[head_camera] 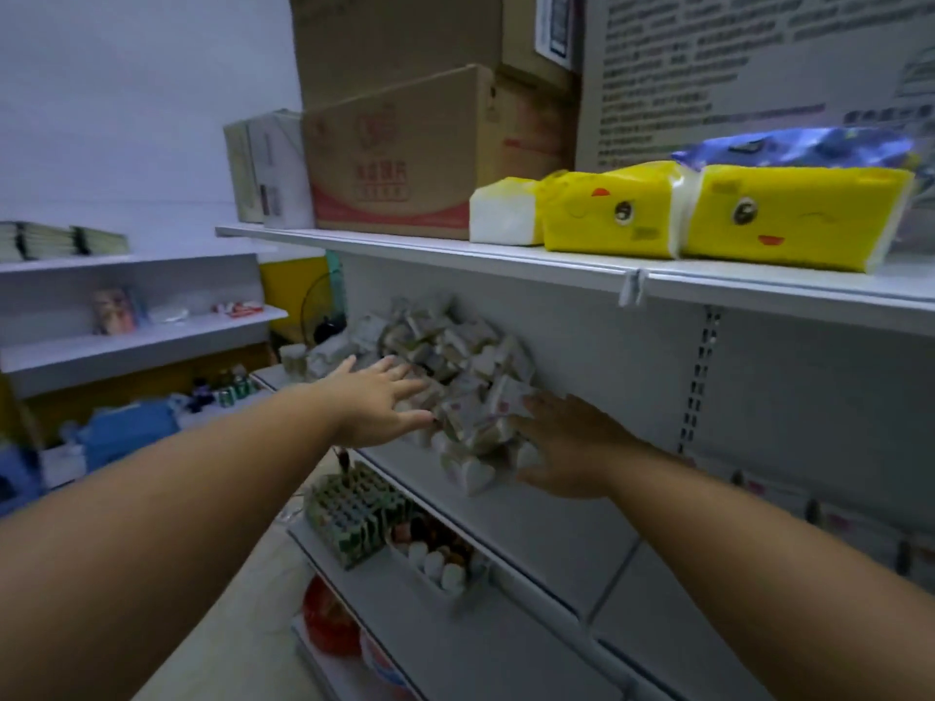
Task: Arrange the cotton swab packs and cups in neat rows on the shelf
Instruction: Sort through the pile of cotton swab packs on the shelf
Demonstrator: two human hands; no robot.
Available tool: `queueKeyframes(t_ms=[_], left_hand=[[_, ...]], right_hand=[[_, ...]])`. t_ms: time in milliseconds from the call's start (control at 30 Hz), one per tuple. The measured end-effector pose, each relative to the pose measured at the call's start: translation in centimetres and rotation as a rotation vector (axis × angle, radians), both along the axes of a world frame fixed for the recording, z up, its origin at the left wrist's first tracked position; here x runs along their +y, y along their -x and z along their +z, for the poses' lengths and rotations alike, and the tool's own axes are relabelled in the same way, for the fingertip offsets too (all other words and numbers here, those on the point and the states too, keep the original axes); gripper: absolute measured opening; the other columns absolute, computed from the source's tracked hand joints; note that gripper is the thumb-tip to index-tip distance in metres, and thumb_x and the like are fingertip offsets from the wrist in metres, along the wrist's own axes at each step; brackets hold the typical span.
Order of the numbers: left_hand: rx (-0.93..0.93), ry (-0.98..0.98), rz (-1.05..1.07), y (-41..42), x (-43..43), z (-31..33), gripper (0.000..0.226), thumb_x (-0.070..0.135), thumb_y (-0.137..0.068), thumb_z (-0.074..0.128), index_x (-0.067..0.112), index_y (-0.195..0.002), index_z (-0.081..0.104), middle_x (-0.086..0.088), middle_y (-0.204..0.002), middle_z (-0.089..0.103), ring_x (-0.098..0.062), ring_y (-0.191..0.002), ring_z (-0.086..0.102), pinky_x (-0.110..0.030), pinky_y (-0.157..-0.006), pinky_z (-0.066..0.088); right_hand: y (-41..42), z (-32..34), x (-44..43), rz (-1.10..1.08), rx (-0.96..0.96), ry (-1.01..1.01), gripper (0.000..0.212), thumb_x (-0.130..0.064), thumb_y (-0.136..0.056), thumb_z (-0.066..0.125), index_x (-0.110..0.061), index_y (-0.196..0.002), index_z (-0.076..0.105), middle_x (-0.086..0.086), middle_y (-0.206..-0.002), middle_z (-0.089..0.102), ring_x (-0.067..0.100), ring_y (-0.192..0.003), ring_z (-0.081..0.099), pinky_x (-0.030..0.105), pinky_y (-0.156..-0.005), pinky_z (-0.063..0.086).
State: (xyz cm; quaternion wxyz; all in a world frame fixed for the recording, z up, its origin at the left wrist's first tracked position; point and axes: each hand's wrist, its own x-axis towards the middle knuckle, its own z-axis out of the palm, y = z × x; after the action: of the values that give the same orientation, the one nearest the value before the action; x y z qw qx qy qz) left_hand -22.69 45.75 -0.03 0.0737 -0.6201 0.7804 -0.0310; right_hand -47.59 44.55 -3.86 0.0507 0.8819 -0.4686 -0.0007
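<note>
Spread-fingered left hand (377, 404) and right hand (566, 447) either side of jumbled, pale, crinkly cotton swab packs (470, 376)

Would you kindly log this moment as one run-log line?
left hand: open, at pile of packs | right hand: open, at pile's right side | shelf: packs heaped, not rowed

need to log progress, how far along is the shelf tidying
Done: nothing yet; no neat rows show. In hand: the left hand and right hand reach either side of the loose heap of packs on the shelf. Left: lining up all of it.
</note>
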Motion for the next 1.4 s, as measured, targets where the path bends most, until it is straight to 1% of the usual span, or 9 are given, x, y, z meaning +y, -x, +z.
queueKeyframes(t_ms=[100, 167, 267, 367, 467, 667, 867, 1167, 1400], left_hand=[[-0.018, 0.043, 0.065, -4.1, -2.0, 1.1, 0.066, 0.064, -0.093, 0.020, 0.035, -0.151, 0.005, 0.004, -0.159, -0.006, -0.014, -0.146, -0.011, -0.048, -0.118, -0.005], [-0.009, 0.054, 0.110, -6.3, -3.0, 1.2, 0.067, 0.064, -0.092, 0.021, 0.035, -0.151, 0.006, 0.004, -0.159, -0.004, -0.015, -0.146, -0.009, -0.046, -0.118, -0.004], [0.004, 0.057, 0.129, -9.2, -4.6, 0.9, 0.066, 0.064, -0.093, 0.022, 0.035, -0.151, 0.006, 0.002, -0.160, -0.002, -0.016, -0.146, -0.008, -0.046, -0.118, -0.004], [0.025, 0.069, 0.116, -11.7, -6.6, 0.6, 0.066, 0.062, -0.094, 0.022, 0.033, -0.151, 0.006, 0.002, -0.160, -0.001, -0.015, -0.146, -0.007, -0.044, -0.117, -0.004], [0.040, 0.072, 0.079, -14.5, -8.8, -0.1, 0.065, 0.061, -0.095, 0.022, 0.031, -0.151, 0.007, 0.002, -0.160, -0.001, -0.015, -0.146, -0.007, -0.044, -0.118, -0.004], [0.083, 0.069, -0.038, -22.5, -12.5, -1.5, 0.065, 0.060, -0.094, 0.024, 0.033, -0.151, 0.009, 0.005, -0.160, 0.000, -0.013, -0.146, -0.008, -0.043, -0.117, -0.004], [0.048, 0.021, -0.122, -30.9, -16.0, -4.2, 0.065, 0.060, -0.095, 0.026, 0.032, -0.150, 0.008, 0.004, -0.160, 0.000, -0.013, -0.146, -0.007, -0.041, -0.117, -0.003], [0.071, -0.056, -0.182, -35.4, -23.5, -8.2, 0.072, 0.059, -0.093, 0.034, 0.028, -0.152, 0.005, 0.001, -0.160, 0.000, -0.015, -0.146, -0.005, -0.041, -0.118, 0.002], [0.100, -0.066, -0.182, -36.9, -29.9, -8.6, 0.084, 0.057, -0.090, 0.045, 0.024, -0.152, -0.002, 0.000, -0.160, -0.005, -0.016, -0.146, -0.006, -0.036, -0.118, 0.002]], right_hand=[[-3.7, 0.4, -3.4, 0.084, -0.025, 0.062, 0.070, -0.055, -0.091, 0.044, -0.027, -0.150, 0.017, 0.002, -0.159, 0.010, 0.021, -0.146, 0.005, 0.035, -0.116, 0.009], [-6.0, 0.6, -5.4, 0.137, -0.061, 0.093, 0.068, -0.056, -0.088, 0.046, -0.031, -0.147, 0.023, 0.002, -0.156, 0.018, 0.022, -0.144, 0.013, 0.037, -0.115, 0.015], [-9.0, 0.3, -7.4, 0.159, -0.063, 0.054, 0.069, -0.058, -0.089, 0.046, -0.031, -0.147, 0.022, 0.004, -0.158, 0.012, 0.021, -0.146, 0.010, 0.036, -0.115, 0.015], [-11.8, -0.3, -9.1, 0.135, -0.052, -0.006, 0.072, -0.062, -0.088, 0.043, -0.034, -0.149, 0.016, -0.001, -0.160, 0.001, 0.022, -0.146, 0.003, 0.039, -0.117, 0.014], [-15.0, -0.6, -10.5, 0.110, -0.034, -0.034, 0.074, -0.066, -0.087, 0.041, -0.037, -0.148, 0.012, -0.004, -0.159, 0.002, 0.023, -0.146, 0.006, 0.043, -0.115, 0.020], [-22.3, -0.4, -11.8, 0.004, -0.009, -0.084, 0.068, -0.058, -0.092, 0.042, -0.033, -0.149, 0.014, -0.002, -0.159, 0.008, 0.021, -0.145, 0.011, 0.036, -0.115, 0.021], [-27.7, -1.7, -13.0, -0.137, 0.015, -0.084, 0.070, -0.057, -0.093, 0.039, -0.033, -0.150, 0.008, -0.006, -0.159, 0.003, 0.017, -0.146, 0.005, 0.031, -0.115, 0.014], [-33.2, -3.1, -17.8, -0.186, 0.006, -0.109, 0.067, -0.058, -0.093, 0.039, -0.039, -0.149, 0.006, -0.006, -0.159, 0.001, 0.016, -0.146, 0.002, 0.034, -0.118, 0.014], [-36.1, -4.3, -25.1, -0.072, -0.091, -0.005, 0.061, -0.049, -0.095, 0.044, -0.030, -0.148, 0.022, -0.003, -0.158, 0.011, 0.016, -0.145, 0.009, 0.030, -0.115, 0.013]])
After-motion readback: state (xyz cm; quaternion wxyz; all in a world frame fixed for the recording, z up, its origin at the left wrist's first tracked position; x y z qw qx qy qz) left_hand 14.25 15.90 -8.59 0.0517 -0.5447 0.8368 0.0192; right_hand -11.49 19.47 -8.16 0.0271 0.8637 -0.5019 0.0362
